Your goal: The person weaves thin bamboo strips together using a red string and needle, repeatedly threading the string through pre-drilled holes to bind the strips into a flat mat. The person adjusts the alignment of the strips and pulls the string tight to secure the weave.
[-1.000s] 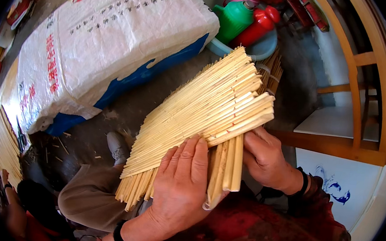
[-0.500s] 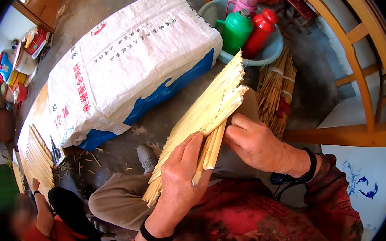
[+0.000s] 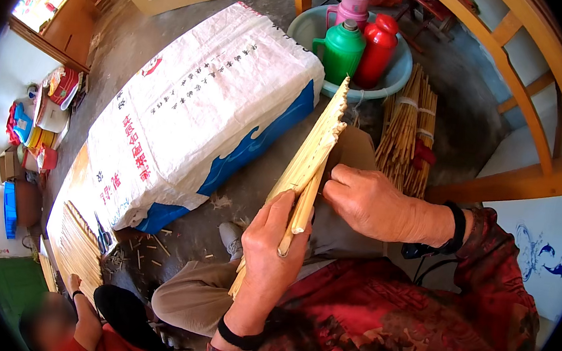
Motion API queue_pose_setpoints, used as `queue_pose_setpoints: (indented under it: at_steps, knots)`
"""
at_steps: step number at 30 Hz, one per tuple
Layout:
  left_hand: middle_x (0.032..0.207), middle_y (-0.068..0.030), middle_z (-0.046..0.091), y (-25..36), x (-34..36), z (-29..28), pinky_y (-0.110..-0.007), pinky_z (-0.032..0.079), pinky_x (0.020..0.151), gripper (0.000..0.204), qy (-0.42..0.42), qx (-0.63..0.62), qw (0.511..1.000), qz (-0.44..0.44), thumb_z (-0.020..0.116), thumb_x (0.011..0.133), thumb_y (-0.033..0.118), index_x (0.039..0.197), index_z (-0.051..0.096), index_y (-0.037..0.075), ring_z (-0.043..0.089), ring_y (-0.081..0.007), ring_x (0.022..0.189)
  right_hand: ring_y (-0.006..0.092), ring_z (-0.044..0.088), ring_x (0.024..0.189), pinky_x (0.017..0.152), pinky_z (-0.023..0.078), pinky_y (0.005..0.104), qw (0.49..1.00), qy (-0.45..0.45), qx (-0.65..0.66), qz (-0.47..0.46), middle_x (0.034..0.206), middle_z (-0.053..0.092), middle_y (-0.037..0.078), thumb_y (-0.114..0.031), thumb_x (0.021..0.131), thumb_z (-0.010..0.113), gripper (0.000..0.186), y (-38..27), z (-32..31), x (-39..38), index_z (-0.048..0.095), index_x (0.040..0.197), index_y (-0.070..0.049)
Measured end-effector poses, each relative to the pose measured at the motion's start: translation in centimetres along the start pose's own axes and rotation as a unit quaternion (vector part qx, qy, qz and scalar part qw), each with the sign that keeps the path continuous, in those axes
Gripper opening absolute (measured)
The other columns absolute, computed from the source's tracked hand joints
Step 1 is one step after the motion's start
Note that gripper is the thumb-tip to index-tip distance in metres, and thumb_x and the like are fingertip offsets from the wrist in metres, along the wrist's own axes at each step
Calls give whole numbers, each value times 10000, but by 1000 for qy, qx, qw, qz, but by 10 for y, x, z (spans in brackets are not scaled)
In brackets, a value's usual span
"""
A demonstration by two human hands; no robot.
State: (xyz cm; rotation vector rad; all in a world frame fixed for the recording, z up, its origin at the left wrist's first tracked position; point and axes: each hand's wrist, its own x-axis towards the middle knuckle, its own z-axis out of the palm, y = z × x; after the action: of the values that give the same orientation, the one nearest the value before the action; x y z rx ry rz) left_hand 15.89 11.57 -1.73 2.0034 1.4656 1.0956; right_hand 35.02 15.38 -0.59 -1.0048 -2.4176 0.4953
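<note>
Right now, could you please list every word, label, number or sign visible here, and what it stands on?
I won't copy wording, only place it.
White woven sheet: large red characters toward its lower left end.
Same sheet: rows of smaller black characters, higher up.
Any other marks are too small or blurred to read.

I can see the left hand [image 3: 273, 238] closed in a firm hold, its back toward me, fingers [image 3: 278, 209] laid side by side and pointing away from the body. The left wrist [image 3: 248, 316] is almost straight, the forearm rising steeply beneath it. Close by on the other side, not touching it, the right hand [image 3: 372, 200] has its knuckles up and fingers curled in; whether they pinch something, I can't tell. The right wrist [image 3: 429, 222] runs nearly level, the arm bent. Below, the left leg [image 3: 190, 298] is folded at the knee.
</note>
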Motion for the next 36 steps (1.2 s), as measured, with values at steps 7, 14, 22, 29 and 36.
queue_pose_setpoints:
  at_steps: [7,14,22,29,36]
  knots:
    - [982,-253,647,4,5,-2,-409,531,752,329,-27,-42,998,-41,714,797,47,1090,595,-41,646,-420,869,357,622,763,638,540,410,999,12,29,12,860,548,160,-26,802,580,87,8,-2,1,546,873,10]
    - [979,-247,647,1,2,-4,-408,530,754,317,-25,-40,998,-39,708,811,56,1093,592,-32,644,-421,871,372,616,771,643,540,416,1000,1,26,15,856,552,166,-21,809,590,81,5,-5,3,553,877,2]
    - [967,-183,675,3,1,-3,-323,523,735,226,-10,-30,999,-22,662,869,51,1078,637,-30,676,-278,833,383,611,775,646,523,437,999,3,46,3,839,548,173,-35,825,601,78,4,-8,5,546,858,9]
    - [962,-177,670,-2,-2,-6,-306,522,699,234,-13,-36,999,-17,662,878,62,1088,632,-33,662,-249,778,380,596,744,620,512,443,999,-25,31,-16,820,526,168,-15,806,591,74,0,-9,4,522,814,10]
    - [955,-172,676,0,-3,-11,-310,520,709,233,-16,-51,998,-33,665,880,74,1085,636,-32,659,-230,787,348,598,754,609,509,424,999,-38,-2,-18,805,511,152,-30,793,610,97,-1,-12,-2,516,779,-12]
